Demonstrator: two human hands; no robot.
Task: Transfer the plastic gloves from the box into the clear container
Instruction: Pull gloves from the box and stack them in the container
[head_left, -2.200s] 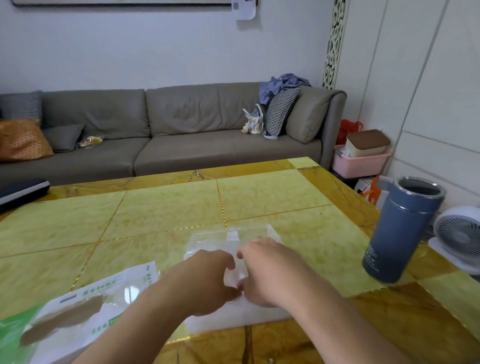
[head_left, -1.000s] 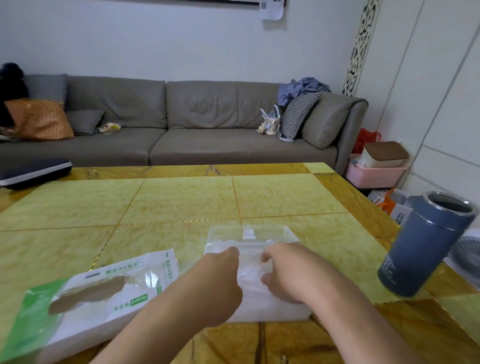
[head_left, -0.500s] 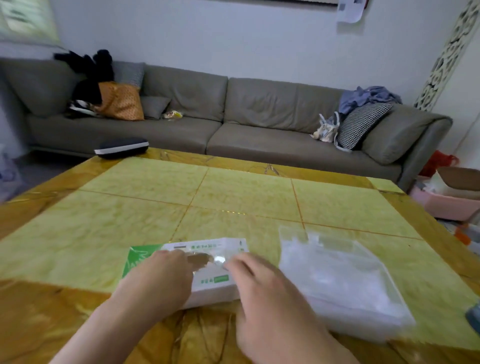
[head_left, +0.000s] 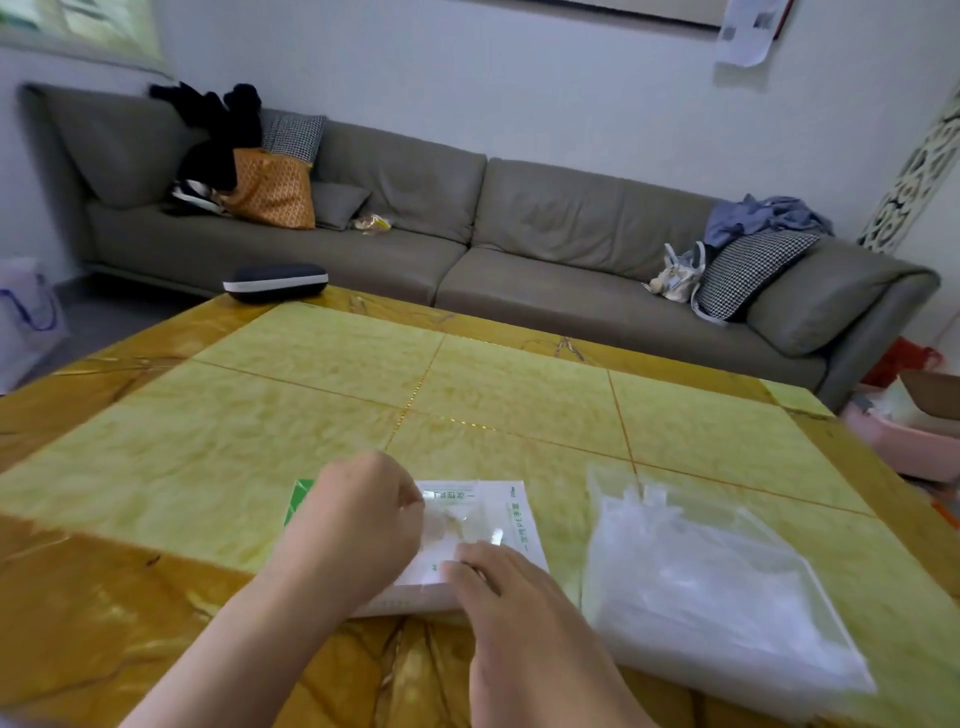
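**A:** so where's everything sitting relative to the hands? trying to work out which one does the pull.

**B:** both hands are on the box (head_left: 467, 540), which lies flat on the worktop (head_left: 260, 457) right in front of the person. The left hand (head_left: 353, 525) is curled over the box's left half, fingertips bunched right at the torn slot in the top, where a bit of crinkly clear film shows. Looks like a pinch on a glove (head_left: 457, 519), but it's blurry, so I can't tell if it really has hold of anything. The right hand (head_left: 509, 597) lies fairly flat, fingers loosely spread, on the near edge of the box, holding nothing, I'd say just pinning it down.

**A:** and the container?

**B:** the clear container (head_left: 717, 587) is just beside the box, off to the right of the right hand, already with a heap of filmy gloves in it. Its long axis runs away from the person, roughly parallel to the box.

**A:** so the right hand is nearer the container, but the left is the 1 at the slot.

**B:** yep. My guess: whatever comes out has to travel rightward, across the right hand, to land in there.
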